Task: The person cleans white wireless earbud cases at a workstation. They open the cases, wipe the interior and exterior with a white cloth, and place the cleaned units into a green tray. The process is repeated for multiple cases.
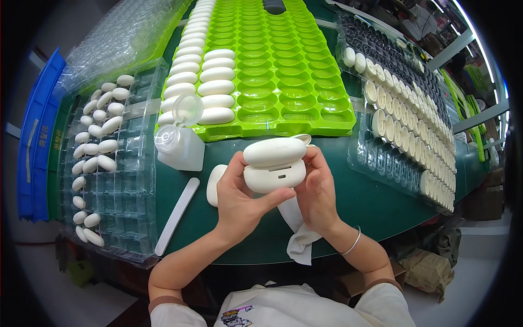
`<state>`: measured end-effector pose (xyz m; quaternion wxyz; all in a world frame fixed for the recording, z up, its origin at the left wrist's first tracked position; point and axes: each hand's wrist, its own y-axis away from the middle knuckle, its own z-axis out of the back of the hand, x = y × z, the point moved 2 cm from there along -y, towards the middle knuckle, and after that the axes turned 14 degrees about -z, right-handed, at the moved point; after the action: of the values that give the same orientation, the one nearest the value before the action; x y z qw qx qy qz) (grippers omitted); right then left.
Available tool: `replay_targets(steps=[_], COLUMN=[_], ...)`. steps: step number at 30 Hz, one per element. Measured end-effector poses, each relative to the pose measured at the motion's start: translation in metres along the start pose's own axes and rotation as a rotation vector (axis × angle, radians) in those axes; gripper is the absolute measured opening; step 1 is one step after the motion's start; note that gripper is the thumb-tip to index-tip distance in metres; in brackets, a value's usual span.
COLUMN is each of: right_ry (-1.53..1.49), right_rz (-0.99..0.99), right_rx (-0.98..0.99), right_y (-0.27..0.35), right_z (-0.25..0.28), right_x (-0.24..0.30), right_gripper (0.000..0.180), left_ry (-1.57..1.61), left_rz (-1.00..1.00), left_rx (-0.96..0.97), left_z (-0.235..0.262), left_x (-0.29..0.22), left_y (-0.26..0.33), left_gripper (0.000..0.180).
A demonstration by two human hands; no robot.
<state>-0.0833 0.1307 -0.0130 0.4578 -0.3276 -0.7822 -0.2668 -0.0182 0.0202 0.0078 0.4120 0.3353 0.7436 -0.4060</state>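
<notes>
Holding white case [274, 163] near surface's front edge; both hands' fingers [238, 170] grip it. Keep lid square, pressure even.

White cloth [297, 231] partly hidden beneath the right hand [317, 191]; flat white piece [214, 184] half covered by the left hand [238, 199]; green tray [283, 82] cut off at top.

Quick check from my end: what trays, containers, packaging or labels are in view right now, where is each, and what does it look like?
Green moulded tray: centre back, oval pockets, its left rows filled with white cases.
Clear blister tray: left, square cells, scattered white oval parts.
Clear blister tray: right, rows of white parts on edge.
Blue crate: far left, small label.
Clear dispenser bottle: left of the hands, lid flipped open.
Cardboard packaging: floor, lower right.
</notes>
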Motion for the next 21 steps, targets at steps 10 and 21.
replay_targets(steps=[10, 21], right_ry=[0.134, 0.074], right_rz=[-0.031, -0.246], right_rx=[-0.294, -0.119], right_y=[-0.001, -0.008], right_z=[0.009, 0.018], right_x=[0.001, -0.004], right_gripper=[0.047, 0.056], left_ry=[-0.770, -1.099], left_rz=[-0.461, -0.718], left_rx=[0.386, 0.459], left_z=[-0.009, -0.011], left_x=[0.012, 0.010], left_y=[-0.002, 0.002], left_gripper=[0.052, 0.046])
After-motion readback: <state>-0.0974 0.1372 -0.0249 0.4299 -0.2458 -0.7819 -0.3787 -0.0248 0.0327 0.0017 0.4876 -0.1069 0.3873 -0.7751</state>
